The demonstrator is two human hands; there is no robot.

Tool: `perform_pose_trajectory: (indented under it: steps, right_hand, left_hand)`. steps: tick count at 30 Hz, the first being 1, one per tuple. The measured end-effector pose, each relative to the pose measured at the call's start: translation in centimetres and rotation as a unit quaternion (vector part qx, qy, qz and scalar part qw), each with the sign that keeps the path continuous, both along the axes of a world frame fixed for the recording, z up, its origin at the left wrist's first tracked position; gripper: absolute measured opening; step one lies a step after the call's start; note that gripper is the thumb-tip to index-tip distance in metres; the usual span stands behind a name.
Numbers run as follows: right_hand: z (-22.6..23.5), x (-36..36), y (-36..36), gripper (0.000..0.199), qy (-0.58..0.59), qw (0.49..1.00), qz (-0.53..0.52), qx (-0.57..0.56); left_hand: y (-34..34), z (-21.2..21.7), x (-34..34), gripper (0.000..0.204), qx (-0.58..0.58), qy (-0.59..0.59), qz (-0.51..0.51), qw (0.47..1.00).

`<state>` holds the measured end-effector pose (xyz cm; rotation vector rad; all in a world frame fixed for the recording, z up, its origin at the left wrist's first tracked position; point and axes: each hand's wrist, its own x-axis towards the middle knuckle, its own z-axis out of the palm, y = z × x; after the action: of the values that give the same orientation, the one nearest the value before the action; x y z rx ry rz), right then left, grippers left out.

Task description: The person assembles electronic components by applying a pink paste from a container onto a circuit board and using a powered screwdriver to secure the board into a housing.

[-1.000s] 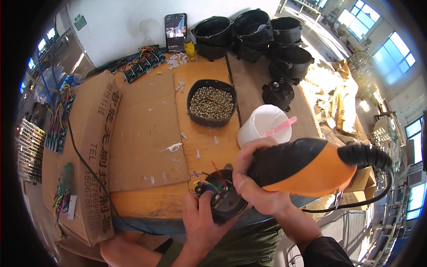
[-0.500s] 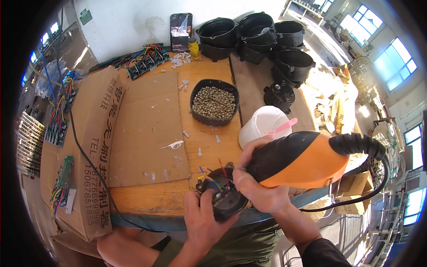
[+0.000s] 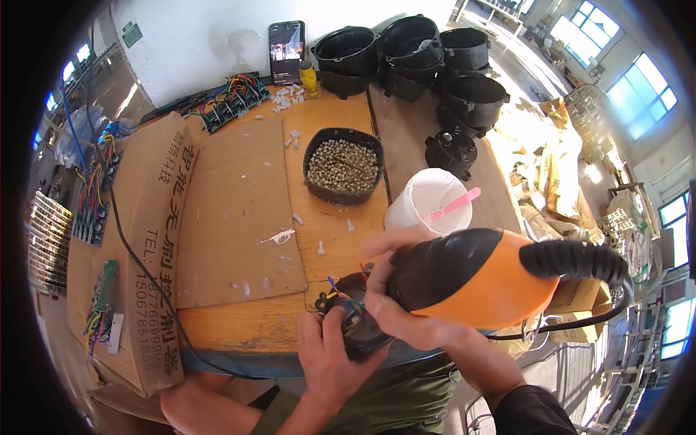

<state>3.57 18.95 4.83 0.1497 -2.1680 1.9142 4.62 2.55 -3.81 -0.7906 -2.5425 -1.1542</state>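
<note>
Left hand (image 3: 328, 360) clamped on housing (image 3: 368, 336), right hand (image 3: 413, 324) wrapped round tool (image 3: 471, 279) just beside it; keep housing steady, tool square, wires (image 3: 344, 296) between hands clear.

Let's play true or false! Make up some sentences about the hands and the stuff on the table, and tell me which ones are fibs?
1. The right hand holds an orange and black power tool. True.
2. A pink stick pokes out of the white tub. True.
3. The left hand is inside that tub. False: it holds a black housing.
4. A yellow bottle stands beside the phone. True.
5. That phone lies flat. False: it stands upright.
</note>
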Motion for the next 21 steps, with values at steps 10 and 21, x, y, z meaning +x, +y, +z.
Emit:
perform_pose_trajectory:
  steps: [10, 21]
  right_hand:
    - [2.0, 3.3, 0.0, 0.045, -0.031, 0.983, -0.164, -0.073]
    - [-0.5, 4.8, 0.8, 0.042, 0.087, 0.926, -0.025, -0.367]
  left_hand:
    - [-1.9, 1.0, 2.1, 0.061, 0.269, -0.262, 0.027, 0.926]
    - [-7.9, 3.8, 1.3, 0.021, 0.599, -0.558, 0.08, 0.568]
